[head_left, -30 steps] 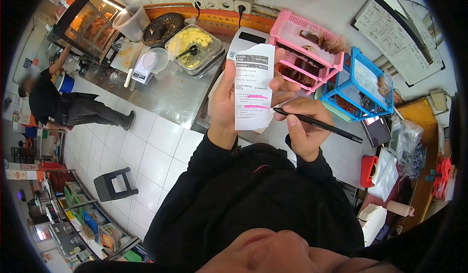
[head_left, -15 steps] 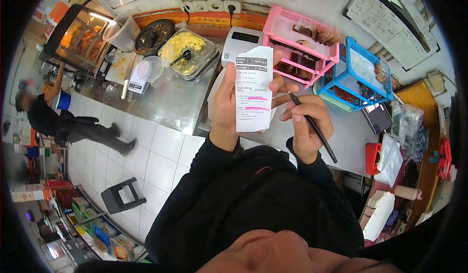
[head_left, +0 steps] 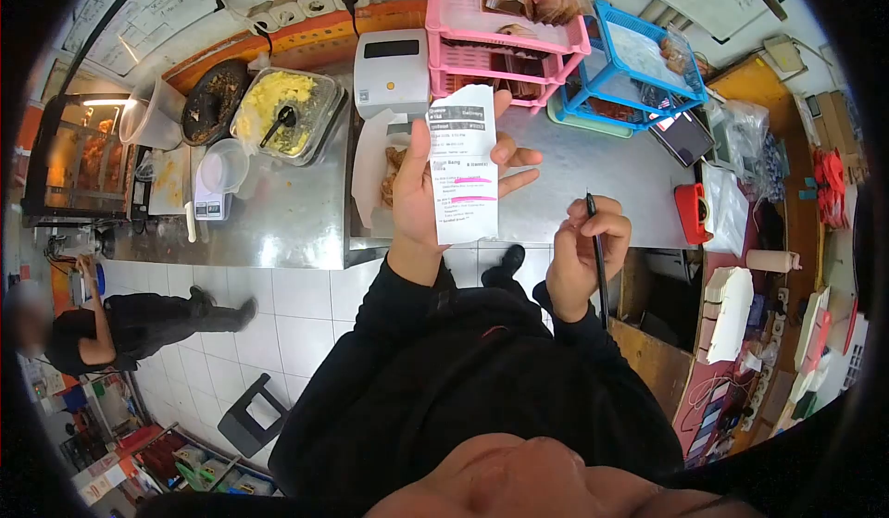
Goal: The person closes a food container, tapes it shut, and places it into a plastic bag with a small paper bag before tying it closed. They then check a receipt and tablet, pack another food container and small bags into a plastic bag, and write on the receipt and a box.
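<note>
A printed receipt with two pink highlighted lines lies upright across the palm of my left hand. My left fingers and thumb hold it at its sides, over the front of the steel counter. My right hand, to the right of the receipt and apart from it, is closed around a slim black pen with its tip pointing up. Behind the left hand, some fried food on white paper is partly hidden.
A white label printer, pink tiered baskets and a blue rack line the back of the counter. At left are a tub of yellow food, a stone mortar and a scale. Another person stands far left.
My right hand has drawn away from the receipt, down and to the right, with the pen turned more upright. The view has shifted, and the left hand still holds the receipt.
</note>
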`<state>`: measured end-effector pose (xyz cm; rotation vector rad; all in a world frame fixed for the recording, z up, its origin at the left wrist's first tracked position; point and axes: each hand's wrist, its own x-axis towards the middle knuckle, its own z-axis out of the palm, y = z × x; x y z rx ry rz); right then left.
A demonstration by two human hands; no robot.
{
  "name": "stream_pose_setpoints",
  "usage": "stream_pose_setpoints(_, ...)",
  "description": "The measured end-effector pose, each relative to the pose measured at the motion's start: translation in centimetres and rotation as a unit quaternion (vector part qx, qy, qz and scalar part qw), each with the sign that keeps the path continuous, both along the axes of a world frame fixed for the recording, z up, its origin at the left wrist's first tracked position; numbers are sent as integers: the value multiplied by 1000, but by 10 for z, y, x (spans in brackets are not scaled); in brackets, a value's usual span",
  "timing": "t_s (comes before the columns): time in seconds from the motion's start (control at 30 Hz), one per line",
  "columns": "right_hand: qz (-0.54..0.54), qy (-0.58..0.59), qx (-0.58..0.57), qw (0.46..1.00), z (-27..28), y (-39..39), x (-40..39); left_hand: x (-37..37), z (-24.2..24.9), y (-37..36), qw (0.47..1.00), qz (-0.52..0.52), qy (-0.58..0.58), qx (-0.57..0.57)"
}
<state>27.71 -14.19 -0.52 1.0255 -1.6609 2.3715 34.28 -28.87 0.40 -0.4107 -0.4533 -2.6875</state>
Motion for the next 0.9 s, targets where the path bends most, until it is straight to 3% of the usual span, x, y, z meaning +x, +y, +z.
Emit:
stream_pose_setpoints(0.27, -71, 14, -6, 997, 1, 74, -12, -22, 17, 54, 999, -34, 19, -30)
stream_pose_setpoints(0.43, -100, 6, -5, 995, 2, 162, -37, -57, 13, 126, 997, -64, 44, -2)
stream_pose_setpoints(0.53, -115, 76, 21, 990, 0, 220, -58, -79, 14, 170, 998, -53, 14, -28)
stream_pose_setpoints(0.6, -116, 46, -11, 992, -2, 246, -68, -91, 14, 193, 997, -49, -2, -51)
stream_pose_setpoints(0.7, -127, -2, -20, 992, -12, 266, -84, -103, 13, 217, 998, -38, -11, -57)
stream_pose_setpoints(0.77, -78, -25, -22, 996, -14, 270, -96, -107, 12, 223, 997, -42, -12, -60)
stream_pose_setpoints(0.9, -89, 15, 23, 996, -12, 262, -120, -119, 15, 217, 997, 4, -20, -80)
